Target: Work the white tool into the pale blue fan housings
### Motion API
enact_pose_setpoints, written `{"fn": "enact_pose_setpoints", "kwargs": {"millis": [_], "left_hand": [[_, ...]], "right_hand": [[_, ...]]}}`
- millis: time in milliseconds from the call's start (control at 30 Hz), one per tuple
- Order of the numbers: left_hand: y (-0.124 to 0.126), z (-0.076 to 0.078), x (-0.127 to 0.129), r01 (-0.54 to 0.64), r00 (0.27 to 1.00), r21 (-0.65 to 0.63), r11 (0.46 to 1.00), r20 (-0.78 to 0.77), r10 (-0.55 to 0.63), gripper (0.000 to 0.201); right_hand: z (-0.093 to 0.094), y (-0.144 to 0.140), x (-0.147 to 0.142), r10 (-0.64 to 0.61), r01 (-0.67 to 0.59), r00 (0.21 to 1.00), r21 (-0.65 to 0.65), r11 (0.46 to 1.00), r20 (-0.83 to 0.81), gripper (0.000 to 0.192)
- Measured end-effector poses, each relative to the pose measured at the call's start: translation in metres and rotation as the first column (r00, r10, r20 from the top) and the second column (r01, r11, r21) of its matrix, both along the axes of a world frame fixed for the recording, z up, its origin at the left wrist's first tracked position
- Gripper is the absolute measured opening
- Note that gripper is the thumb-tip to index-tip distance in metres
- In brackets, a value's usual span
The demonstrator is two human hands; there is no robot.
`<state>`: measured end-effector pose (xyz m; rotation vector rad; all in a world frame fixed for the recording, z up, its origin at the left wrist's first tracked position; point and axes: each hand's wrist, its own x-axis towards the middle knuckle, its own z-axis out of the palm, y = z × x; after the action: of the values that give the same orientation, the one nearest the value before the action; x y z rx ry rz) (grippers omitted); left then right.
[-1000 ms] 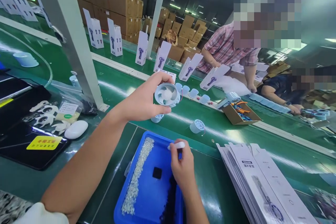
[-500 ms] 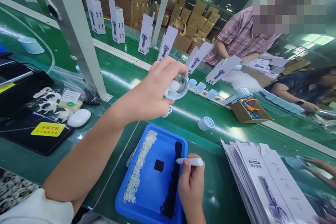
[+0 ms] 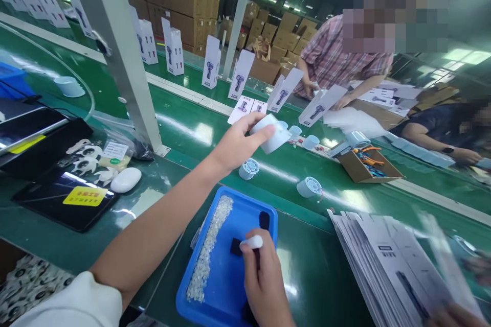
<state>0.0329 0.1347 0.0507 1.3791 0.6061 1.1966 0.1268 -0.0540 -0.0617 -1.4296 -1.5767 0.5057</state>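
My left hand (image 3: 233, 145) is raised over the green belt, its fingers closed round a pale blue round fan housing (image 3: 271, 134). Lower down, my right hand (image 3: 263, 271) grips a white pen-like tool (image 3: 253, 241). The tool's tip is at a small black square (image 3: 235, 246) in a blue tray (image 3: 222, 278); whether they touch I cannot tell. Clear bead-like pieces (image 3: 209, 245) line the tray's left side. A strip of small black pieces (image 3: 264, 219) runs along its right side, partly hidden by my right hand.
Two pale blue motor housings (image 3: 249, 169) (image 3: 309, 187) stand on the belt behind the tray. Flat printed cartons (image 3: 378, 250) are stacked at the right, with another person's blurred hand beside them. Open boxes (image 3: 240, 75) line the far side. A metal post (image 3: 123, 61) rises at left.
My left hand has turned the fan housing so its side faces me. My right hand has moved left with the tool, from the black strip to the black square.
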Motion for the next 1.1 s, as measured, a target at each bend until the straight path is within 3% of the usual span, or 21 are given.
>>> {"fn": "enact_pose_setpoints", "kwargs": {"millis": [67, 167, 233, 300, 400, 533, 767, 933, 1100], "left_hand": [[0.0, -0.007, 0.009, -0.017, 0.999, -0.101, 0.995, 0.029, 0.02, 0.016], [-0.005, -0.008, 0.017, 0.03, 0.999, -0.214, 0.976, 0.051, -0.019, 0.019], [-0.011, -0.005, 0.019, 0.13, 0.991, -0.261, 0.957, 0.067, -0.116, 0.023], [-0.017, -0.001, 0.019, 0.211, 0.977, -0.275, 0.938, 0.075, -0.198, 0.025], [-0.022, 0.004, 0.018, 0.257, 0.966, -0.27, 0.928, 0.073, -0.247, 0.025], [-0.027, 0.007, 0.018, 0.277, 0.96, -0.247, 0.929, 0.036, -0.277, 0.023], [-0.032, 0.01, 0.016, 0.284, 0.956, -0.22, 0.933, -0.004, -0.292, 0.024], [-0.034, 0.01, 0.016, 0.289, 0.953, -0.216, 0.933, -0.022, -0.301, 0.024], [-0.041, 0.017, 0.014, 0.314, 0.942, -0.259, 0.914, -0.038, -0.334, 0.022]], "right_hand": [[0.011, -0.001, -0.007, -0.109, 0.116, 0.99, 0.069, 0.991, -0.091, 0.008], [0.039, 0.0, -0.01, -0.305, 0.397, 0.898, 0.285, 0.872, -0.317, 0.01], [0.059, 0.004, -0.007, -0.327, 0.486, 0.844, 0.35, 0.801, -0.425, 0.012], [0.074, 0.008, -0.001, -0.344, 0.533, 0.802, 0.328, 0.78, -0.488, 0.012], [0.08, 0.014, 0.011, -0.359, 0.551, 0.758, 0.239, 0.8, -0.544, 0.011], [0.074, 0.016, 0.019, -0.331, 0.507, 0.758, 0.188, 0.841, -0.563, 0.014], [0.088, 0.016, 0.007, -0.395, 0.563, 0.675, 0.088, 0.822, -0.623, 0.016], [0.089, 0.017, 0.002, -0.405, 0.575, 0.691, 0.116, 0.81, -0.599, 0.016], [0.077, 0.018, 0.007, -0.388, 0.599, 0.704, 0.204, 0.775, -0.595, 0.013]]}}
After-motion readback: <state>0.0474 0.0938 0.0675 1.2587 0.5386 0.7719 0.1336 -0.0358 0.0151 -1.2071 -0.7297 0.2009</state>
